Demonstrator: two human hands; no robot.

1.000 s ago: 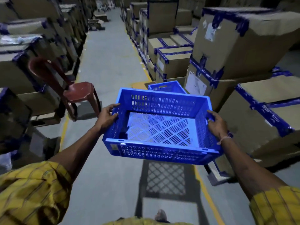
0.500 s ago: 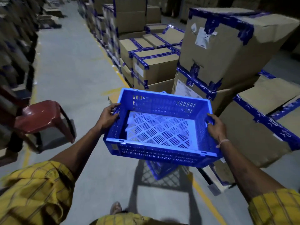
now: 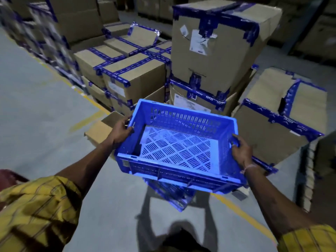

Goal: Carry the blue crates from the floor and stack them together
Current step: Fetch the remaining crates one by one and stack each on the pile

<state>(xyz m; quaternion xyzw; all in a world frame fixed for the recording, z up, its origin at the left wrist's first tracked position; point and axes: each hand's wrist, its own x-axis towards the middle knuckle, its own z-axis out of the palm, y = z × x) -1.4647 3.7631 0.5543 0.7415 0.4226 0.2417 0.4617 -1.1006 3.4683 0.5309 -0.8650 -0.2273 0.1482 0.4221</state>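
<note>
An empty blue slotted crate hangs in the air in front of me, a little tilted. My left hand grips its left rim and my right hand grips the handle hole on its right side. Directly beneath it a second blue crate stands on the floor, mostly hidden by the carried one; only its near corner shows.
Stacks of cardboard boxes bound with blue tape stand just beyond and to the right of the crates. A flattened carton lies on the floor by my left hand. A yellow floor line runs diagonally. A red chair's edge shows at the left.
I have walked and turned right; the held crate now hangs over the floor crate, which lay farther ahead before. The red chair slid to the left edge. Both hands kept their grip.
</note>
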